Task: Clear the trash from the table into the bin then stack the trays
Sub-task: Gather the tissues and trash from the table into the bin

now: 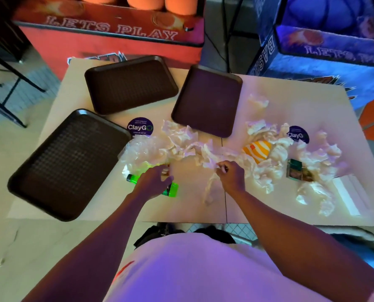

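Three dark brown trays lie on the table: one at the near left [68,164], one at the back [130,87], one at the centre back [207,101]. Crumpled white napkins [181,138] and a clear plastic bag [140,152] are strewn across the middle. My left hand [155,180] hovers over a bright green bottle [173,189] lying on its side, fingers spread and loosely curved, and hides most of it. My right hand [230,174] pinches a strip of crumpled white paper [212,184]. An orange striped wrapper [258,150] and a small dark green carton [296,171] lie to the right.
Two round purple stickers [140,126] [297,134] sit on the table [192,205]. A white folded box [347,192] lies at the right edge. Arcade basketball machines in red [116,31] and blue [325,46] stand behind the table. No bin is in view.
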A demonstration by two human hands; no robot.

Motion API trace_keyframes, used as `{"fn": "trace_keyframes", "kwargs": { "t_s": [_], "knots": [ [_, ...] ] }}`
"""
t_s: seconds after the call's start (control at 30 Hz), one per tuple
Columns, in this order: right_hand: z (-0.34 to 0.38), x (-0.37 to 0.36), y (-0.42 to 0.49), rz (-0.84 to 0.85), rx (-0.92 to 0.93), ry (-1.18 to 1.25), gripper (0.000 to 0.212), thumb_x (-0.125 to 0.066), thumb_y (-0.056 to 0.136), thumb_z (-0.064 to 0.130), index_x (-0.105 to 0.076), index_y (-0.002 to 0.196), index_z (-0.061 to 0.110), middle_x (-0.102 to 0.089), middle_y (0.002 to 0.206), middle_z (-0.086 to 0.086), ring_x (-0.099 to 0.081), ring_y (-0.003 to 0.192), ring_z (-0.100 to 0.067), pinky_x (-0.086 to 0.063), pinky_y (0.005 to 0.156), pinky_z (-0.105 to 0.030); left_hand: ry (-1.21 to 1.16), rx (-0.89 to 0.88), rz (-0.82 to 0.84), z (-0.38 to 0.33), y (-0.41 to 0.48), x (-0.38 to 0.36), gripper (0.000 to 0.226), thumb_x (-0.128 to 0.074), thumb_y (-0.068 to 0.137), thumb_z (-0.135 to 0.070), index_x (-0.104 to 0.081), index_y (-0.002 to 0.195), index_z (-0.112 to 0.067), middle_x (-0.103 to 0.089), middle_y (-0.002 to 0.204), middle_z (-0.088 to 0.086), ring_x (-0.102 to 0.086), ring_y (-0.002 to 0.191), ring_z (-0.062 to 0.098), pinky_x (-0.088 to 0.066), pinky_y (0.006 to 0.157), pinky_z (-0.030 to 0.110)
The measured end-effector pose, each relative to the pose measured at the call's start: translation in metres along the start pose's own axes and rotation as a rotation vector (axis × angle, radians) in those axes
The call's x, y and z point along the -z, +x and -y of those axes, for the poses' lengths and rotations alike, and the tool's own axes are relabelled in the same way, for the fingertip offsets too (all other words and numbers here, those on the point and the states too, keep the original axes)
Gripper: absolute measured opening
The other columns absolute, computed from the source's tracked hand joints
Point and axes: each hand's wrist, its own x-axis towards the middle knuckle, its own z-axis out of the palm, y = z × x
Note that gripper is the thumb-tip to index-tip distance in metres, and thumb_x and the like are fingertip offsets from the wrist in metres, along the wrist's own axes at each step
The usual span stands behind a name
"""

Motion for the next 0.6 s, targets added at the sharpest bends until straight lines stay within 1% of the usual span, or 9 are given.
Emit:
{"fn": "trace_keyframes", "kwargs": {
  "t_s": [0.07, 0.17, 0.23, 0.33, 0.47, 0.53, 0.6],
  "knots": [
    [-0.001, -0.001, -0.002, -0.046, -0.019, 0.024, 0.018, -0.075, 0.089, 0.014, -0.079, 0.107, 0.01, -0.073, 0.102, -0.013, -0.07, 0.095, -0.027, -0.046, 0.08, -0.025, 0.053, 0.0, 0.01, 0.003, 0.006, 0.006, 0.047, -0.067, 0.096, -0.045, -0.064, 0.135, -0.02, -0.072, 0.129, 0.005, -0.067, 0.119, 0.028, -0.053, 0.095, 0.04],
    [0.003, -0.008, -0.006, -0.092, -0.034, 0.04, 0.018, -0.076, 0.089, 0.017, -0.08, 0.105, 0.012, -0.073, 0.101, -0.012, -0.07, 0.094, -0.027, -0.048, 0.081, -0.028, 0.124, -0.004, 0.034, 0.011, 0.015, 0.014, 0.045, -0.065, 0.097, -0.046, -0.063, 0.135, -0.023, -0.07, 0.132, 0.006, -0.063, 0.122, 0.029, -0.052, 0.096, 0.041],
    [0.009, -0.014, -0.008, -0.111, -0.041, 0.055, 0.017, -0.077, 0.088, 0.018, -0.08, 0.104, 0.013, -0.073, 0.1, -0.01, -0.07, 0.092, -0.025, -0.045, 0.077, -0.024, 0.18, 0.001, 0.037, 0.016, 0.021, 0.019, 0.044, -0.064, 0.097, -0.044, -0.062, 0.135, -0.025, -0.068, 0.132, 0.006, -0.062, 0.124, 0.029, -0.052, 0.099, 0.042],
    [0.018, -0.021, -0.011, -0.128, -0.05, 0.08, 0.016, -0.077, 0.087, 0.017, -0.08, 0.103, 0.013, -0.073, 0.099, -0.009, -0.069, 0.091, -0.023, -0.043, 0.078, -0.022, 0.254, -0.018, 0.024, 0.023, 0.031, 0.023, 0.043, -0.064, 0.096, -0.04, -0.061, 0.136, -0.026, -0.066, 0.134, 0.004, -0.058, 0.127, 0.027, -0.05, 0.102, 0.042],
    [0.024, -0.025, -0.017, -0.147, -0.078, 0.08, 0.016, -0.078, 0.086, 0.017, -0.08, 0.102, 0.014, -0.072, 0.098, -0.009, -0.069, 0.091, -0.023, -0.046, 0.08, -0.025, 0.321, -0.02, 0.026, 0.028, 0.042, 0.024, 0.043, -0.067, 0.095, -0.04, -0.06, 0.136, -0.026, -0.062, 0.132, 0.005, -0.056, 0.125, 0.028, -0.052, 0.095, 0.043],
    [0.026, -0.025, -0.021, -0.156, -0.09, 0.078, 0.016, -0.078, 0.086, 0.018, -0.08, 0.101, 0.015, -0.072, 0.096, -0.008, -0.069, 0.089, -0.023, -0.049, 0.081, -0.028, 0.351, -0.024, 0.041, 0.028, 0.048, 0.023, 0.046, -0.069, 0.094, -0.038, -0.058, 0.137, -0.028, -0.06, 0.132, 0.006, -0.055, 0.125, 0.029, -0.053, 0.094, 0.045],
    [0.028, -0.025, -0.025, -0.168, -0.088, 0.075, 0.016, -0.079, 0.086, 0.018, -0.081, 0.101, 0.015, -0.071, 0.094, -0.008, -0.068, 0.086, -0.023, -0.049, 0.079, -0.028, 0.371, -0.04, 0.063, 0.027, 0.056, 0.021, 0.052, -0.072, 0.092, -0.036, -0.055, 0.141, -0.029, -0.058, 0.134, 0.007, -0.054, 0.125, 0.031, -0.054, 0.094, 0.047]
  ]
}}
